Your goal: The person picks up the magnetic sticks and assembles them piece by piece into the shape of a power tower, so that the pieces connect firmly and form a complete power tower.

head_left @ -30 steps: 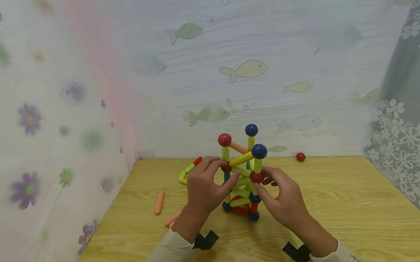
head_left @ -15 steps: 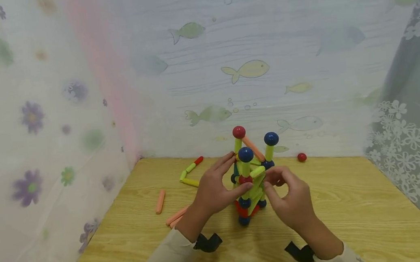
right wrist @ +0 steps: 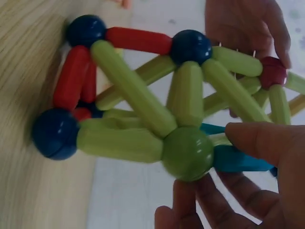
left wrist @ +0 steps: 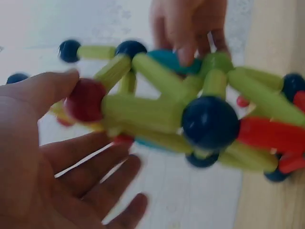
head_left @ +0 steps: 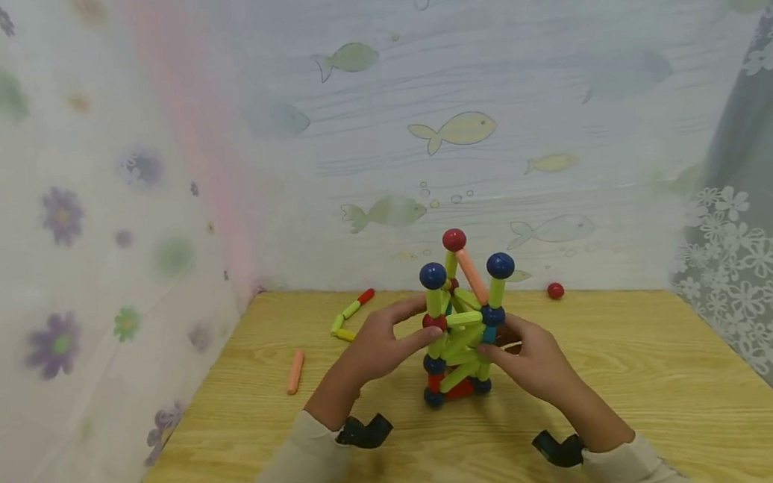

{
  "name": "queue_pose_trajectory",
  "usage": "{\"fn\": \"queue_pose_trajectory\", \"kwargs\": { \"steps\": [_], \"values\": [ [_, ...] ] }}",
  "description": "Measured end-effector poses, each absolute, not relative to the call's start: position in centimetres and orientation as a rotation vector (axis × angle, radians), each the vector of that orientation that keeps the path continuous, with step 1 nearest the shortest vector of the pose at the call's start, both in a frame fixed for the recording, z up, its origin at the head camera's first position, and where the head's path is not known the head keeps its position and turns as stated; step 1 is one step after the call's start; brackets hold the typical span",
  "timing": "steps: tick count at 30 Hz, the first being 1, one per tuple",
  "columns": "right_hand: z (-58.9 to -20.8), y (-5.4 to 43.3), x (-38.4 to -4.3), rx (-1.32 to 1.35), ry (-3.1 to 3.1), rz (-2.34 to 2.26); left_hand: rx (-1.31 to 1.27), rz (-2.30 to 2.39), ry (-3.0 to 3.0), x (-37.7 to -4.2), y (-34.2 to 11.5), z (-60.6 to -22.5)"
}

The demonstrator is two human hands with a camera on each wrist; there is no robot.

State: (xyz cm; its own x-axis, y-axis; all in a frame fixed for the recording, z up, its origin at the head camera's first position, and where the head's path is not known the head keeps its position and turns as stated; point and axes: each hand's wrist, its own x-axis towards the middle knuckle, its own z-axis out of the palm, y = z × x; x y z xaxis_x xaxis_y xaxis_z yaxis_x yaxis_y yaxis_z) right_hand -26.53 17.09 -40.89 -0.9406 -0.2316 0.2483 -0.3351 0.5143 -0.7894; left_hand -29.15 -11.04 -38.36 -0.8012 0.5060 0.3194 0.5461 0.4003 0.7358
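Observation:
A tower of magnetic sticks and balls [head_left: 461, 318] stands upright on the table between both hands. Its lower frame has red and lime sticks with dark blue balls; two blue balls and a red ball [head_left: 454, 240] top it. My left hand [head_left: 383, 346] holds its left side, thumb on a red ball [left wrist: 86, 100] and fingers spread behind the frame. On the other side my right hand [head_left: 536, 358] grips the tower, thumb at a blue stick [right wrist: 240, 157] and fingers behind it, close to a green ball [right wrist: 188, 152]. Its fingertips are partly hidden in the head view.
An orange stick [head_left: 295, 372] lies on the table [head_left: 638, 373] at left. Behind the left hand is a bent row of lime, yellow and red sticks [head_left: 347, 313]. A loose red ball [head_left: 555, 290] sits near the back edge, before a printed curtain [head_left: 455, 64].
The tower has been turned between the hands, its orange slanting stick swinging to the right. The right fingers have closed onto its side. Orange sticks by the left wrist are now covered.

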Motion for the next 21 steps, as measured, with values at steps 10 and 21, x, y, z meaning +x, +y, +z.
{"fn": "queue_pose_trajectory", "kwargs": {
  "steps": [10, 21],
  "values": [
    [-41.2, 16.7, -26.5, 0.466, -2.693, 1.358, -0.472, -1.32, -2.799, -34.1, -17.7, -43.9],
    [-41.1, 16.5, -26.1, 0.456, -2.715, 1.366, -0.132, -1.382, -2.785, -34.4, -19.6, -46.4]
  ]
}}
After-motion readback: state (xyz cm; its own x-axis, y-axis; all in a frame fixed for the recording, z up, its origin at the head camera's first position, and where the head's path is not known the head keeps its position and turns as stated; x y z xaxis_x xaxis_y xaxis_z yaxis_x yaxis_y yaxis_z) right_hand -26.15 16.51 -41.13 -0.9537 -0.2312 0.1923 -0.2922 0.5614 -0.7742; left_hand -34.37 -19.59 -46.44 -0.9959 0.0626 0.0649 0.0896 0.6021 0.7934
